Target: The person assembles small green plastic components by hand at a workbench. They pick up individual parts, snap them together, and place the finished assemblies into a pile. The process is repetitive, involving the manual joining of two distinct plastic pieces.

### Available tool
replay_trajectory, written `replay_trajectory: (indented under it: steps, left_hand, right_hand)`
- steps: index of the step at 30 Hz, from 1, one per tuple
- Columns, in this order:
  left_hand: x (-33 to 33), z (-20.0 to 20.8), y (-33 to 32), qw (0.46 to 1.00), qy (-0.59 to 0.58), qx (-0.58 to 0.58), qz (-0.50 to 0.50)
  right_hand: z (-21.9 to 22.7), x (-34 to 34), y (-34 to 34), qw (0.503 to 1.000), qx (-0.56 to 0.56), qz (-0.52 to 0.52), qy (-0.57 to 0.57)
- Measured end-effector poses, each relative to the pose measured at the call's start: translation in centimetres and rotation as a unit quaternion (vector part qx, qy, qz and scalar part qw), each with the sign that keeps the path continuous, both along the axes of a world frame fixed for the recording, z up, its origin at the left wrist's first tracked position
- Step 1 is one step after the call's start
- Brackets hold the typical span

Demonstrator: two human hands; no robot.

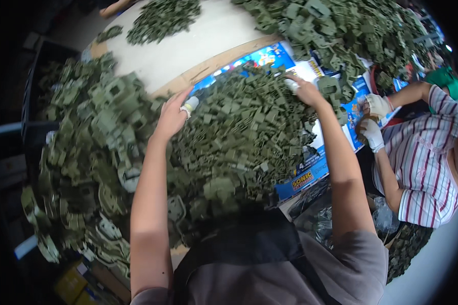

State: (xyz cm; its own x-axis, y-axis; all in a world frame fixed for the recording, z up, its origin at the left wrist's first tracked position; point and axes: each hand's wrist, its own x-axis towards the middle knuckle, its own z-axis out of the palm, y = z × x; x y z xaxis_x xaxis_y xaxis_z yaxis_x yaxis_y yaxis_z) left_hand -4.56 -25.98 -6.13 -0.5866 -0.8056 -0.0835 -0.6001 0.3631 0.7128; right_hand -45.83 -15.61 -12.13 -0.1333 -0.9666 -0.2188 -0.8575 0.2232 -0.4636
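Note:
A heap of small dark-green plastic parts (pixel 239 127) lies in front of me on blue printed cardboard (pixel 305 180). My left hand (pixel 173 116) is at the heap's far left edge, beside the cardboard's far border, fingers stretched forward and a white wrapping around the thumb. At the far right edge of the heap, my right hand (pixel 305 92) reaches in with its index finger extended; white wrapping shows on it too. Neither hand visibly holds a part. The undersides of both hands are hidden.
Larger green plastic parts (pixel 102 117) pile up on the left. More green parts (pixel 331 25) cover the far right, and a smaller pile (pixel 163 20) sits on the pale tabletop (pixel 188 53). A co-worker in a striped shirt (pixel 422 157) and white gloves (pixel 374 134) works at right.

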Motion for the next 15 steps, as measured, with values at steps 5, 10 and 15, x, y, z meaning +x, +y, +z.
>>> replay_trajectory:
  steps: [5, 10, 15]
  left_hand:
    - [5.6, 8.0, 11.7, 0.960, 0.175, 0.056, 0.209]
    - [6.6, 8.4, 21.9, 0.959, 0.078, 0.171, 0.211]
    - [2.0, 1.5, 26.5, 0.973, -0.183, 0.047, 0.131]
  right_hand:
    - [9.8, 8.2, 8.1, 0.985, -0.171, 0.006, -0.029]
    - [10.7, 24.7, 18.4, 0.961, -0.013, 0.098, -0.259]
    - [5.5, 27.7, 24.0, 0.977, 0.094, 0.037, -0.188]
